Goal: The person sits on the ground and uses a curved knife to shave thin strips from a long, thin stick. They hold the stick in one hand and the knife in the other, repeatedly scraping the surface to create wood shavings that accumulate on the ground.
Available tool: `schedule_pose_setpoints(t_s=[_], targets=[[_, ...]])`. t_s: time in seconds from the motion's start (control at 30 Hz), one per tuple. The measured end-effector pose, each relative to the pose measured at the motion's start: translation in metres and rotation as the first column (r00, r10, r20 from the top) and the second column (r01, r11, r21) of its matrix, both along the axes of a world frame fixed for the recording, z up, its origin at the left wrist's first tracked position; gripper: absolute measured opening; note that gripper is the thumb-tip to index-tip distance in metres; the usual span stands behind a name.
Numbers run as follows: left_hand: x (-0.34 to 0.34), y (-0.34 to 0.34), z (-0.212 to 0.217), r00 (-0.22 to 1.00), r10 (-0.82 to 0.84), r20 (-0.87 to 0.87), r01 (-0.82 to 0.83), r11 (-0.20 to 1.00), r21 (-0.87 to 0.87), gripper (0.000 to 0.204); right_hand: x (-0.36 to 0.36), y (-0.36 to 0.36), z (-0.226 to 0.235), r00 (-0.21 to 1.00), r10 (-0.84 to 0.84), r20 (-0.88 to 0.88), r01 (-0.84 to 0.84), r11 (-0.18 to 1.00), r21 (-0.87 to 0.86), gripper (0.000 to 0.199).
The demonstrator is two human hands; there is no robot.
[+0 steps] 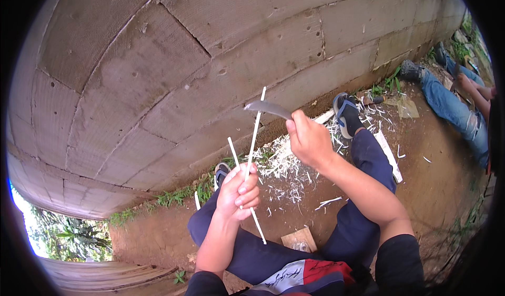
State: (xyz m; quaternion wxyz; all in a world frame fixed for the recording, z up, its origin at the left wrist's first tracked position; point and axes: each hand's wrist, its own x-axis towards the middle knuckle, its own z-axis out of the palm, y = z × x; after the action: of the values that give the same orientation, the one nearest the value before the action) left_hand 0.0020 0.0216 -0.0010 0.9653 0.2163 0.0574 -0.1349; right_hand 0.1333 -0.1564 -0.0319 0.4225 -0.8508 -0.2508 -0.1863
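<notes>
My left hand (241,195) is closed around two thin pale strips that look like split bamboo or wood. The longer strip (254,138) runs up from the fist, and a length of strip also sticks out below it toward my thigh. The shorter strip (233,152) leans to the left. In my right hand (311,141) is a knife with a curved metal blade (271,107), its handle hidden in my fist. The blade crosses the longer strip near its upper end; whether they touch I cannot tell.
A grey block wall (252,48) rises ahead. Pale shavings (294,172) cover the dirt between my sandalled feet, with a flat board (388,156) by my right leg. A small wooden piece (300,239) lies close to me. At the right sits another person in jeans (452,98).
</notes>
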Motion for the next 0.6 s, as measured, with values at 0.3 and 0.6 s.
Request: schedule_pose_setpoints(t_s=[0.3, 0.6], targets=[[-0.0023, -0.0013, -0.0002, 0.998, -0.004, 0.055, -0.004, 0.99, 0.139, 0.024, -0.0047, -0.0015, 0.0032, 0.96, 0.223, 0.169, -0.224, 0.975, -0.017, 0.025], [-0.0047, 0.0016, -0.003, 0.999, -0.038, 0.031, 0.038, 0.999, 0.001, 0.026, -0.0052, -0.0006, 0.0089, 0.93, 0.358, 0.077, -0.354, 0.933, -0.069, 0.026]])
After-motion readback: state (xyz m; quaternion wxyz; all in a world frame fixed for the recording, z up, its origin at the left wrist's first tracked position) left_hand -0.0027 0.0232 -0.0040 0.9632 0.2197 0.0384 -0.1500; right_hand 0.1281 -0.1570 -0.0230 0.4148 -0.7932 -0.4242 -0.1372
